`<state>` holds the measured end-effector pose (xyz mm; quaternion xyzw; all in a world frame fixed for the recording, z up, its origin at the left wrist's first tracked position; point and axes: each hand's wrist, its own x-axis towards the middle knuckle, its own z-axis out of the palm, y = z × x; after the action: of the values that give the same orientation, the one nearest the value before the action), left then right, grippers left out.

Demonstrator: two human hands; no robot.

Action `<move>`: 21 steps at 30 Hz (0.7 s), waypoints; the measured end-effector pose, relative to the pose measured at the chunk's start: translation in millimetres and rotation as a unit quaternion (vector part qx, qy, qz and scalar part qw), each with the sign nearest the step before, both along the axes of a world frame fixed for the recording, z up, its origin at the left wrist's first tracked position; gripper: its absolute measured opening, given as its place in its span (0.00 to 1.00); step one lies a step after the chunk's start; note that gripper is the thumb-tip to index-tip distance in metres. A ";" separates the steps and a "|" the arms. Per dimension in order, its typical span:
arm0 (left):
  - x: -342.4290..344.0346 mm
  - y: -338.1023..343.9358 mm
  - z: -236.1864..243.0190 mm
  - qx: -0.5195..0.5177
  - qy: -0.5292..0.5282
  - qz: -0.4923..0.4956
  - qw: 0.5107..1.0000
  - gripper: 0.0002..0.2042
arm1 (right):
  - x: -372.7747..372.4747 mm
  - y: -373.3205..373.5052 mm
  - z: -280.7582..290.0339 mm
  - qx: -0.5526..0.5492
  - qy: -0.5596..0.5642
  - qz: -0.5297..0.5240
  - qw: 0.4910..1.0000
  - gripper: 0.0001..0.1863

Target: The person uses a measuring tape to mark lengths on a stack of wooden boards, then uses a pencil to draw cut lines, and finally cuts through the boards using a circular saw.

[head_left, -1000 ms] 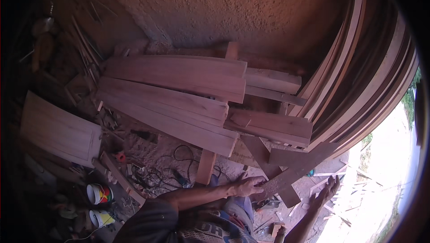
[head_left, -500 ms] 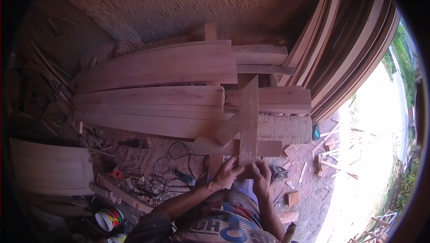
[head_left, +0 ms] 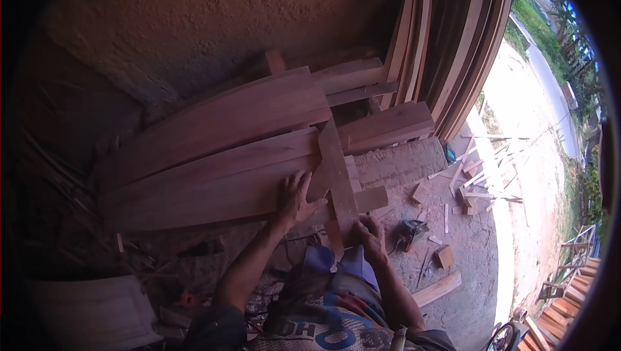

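Fingers of the right hand (head_left: 372,237), curled around the near end of one flat wooden crosspiece (head_left: 338,168), which slants away to the far left beside the board ends; fingers of the left hand (head_left: 297,206), spread and gripping nothing, at the right end of the near boards (head_left: 213,189), firmness of contact cannot be told. On the ground (head_left: 469,289) to the right, near to far: one wood strip (head_left: 438,288), one small block (head_left: 445,256), one dark power tool (head_left: 413,229). Beyond: one wide far board (head_left: 220,128), tall planks (head_left: 477,34) at far right, one rough wall (head_left: 226,21).
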<state>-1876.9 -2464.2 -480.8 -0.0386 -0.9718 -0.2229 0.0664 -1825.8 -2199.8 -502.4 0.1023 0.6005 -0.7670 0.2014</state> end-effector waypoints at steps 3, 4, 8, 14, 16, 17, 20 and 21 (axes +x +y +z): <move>-11.8 8.7 -11.4 0.008 -0.016 -0.015 1.000 0.44 | -1.1 2.5 0.1 -0.012 -0.017 -0.007 1.000 0.14; -15.3 11.4 -13.6 0.014 -0.010 -0.024 1.000 0.44 | -1.7 4.8 -2.2 -0.018 -0.024 -0.010 1.000 0.14; -21.6 22.6 -12.2 0.003 -0.030 -0.016 0.999 0.44 | -3.5 12.7 -8.8 -0.013 -0.009 -0.026 1.000 0.15; -25.7 18.3 -19.7 -0.014 0.027 -0.032 0.999 0.41 | -7.7 14.5 -1.7 0.001 -0.029 -0.018 0.999 0.15; -25.5 18.5 -18.9 -0.006 0.032 -0.037 0.999 0.41 | -7.0 15.3 -5.9 0.010 -0.018 -0.018 1.000 0.15; -26.3 18.9 -18.7 -0.002 0.034 -0.039 0.999 0.40 | -7.3 15.0 -7.1 0.008 -0.017 -0.022 1.000 0.15; -24.9 15.2 -24.2 0.002 0.049 -0.028 0.998 0.40 | -8.0 12.8 -6.6 -0.003 -0.033 -0.013 0.999 0.14; -25.5 16.3 -23.8 0.001 0.048 -0.028 0.998 0.40 | -9.8 15.1 -4.5 -0.009 -0.048 -0.007 0.999 0.14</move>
<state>-1902.4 -2447.9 -504.6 -0.0761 -0.9658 -0.2236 0.1071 -1835.6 -2184.7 -506.9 0.1416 0.5827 -0.7677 0.2260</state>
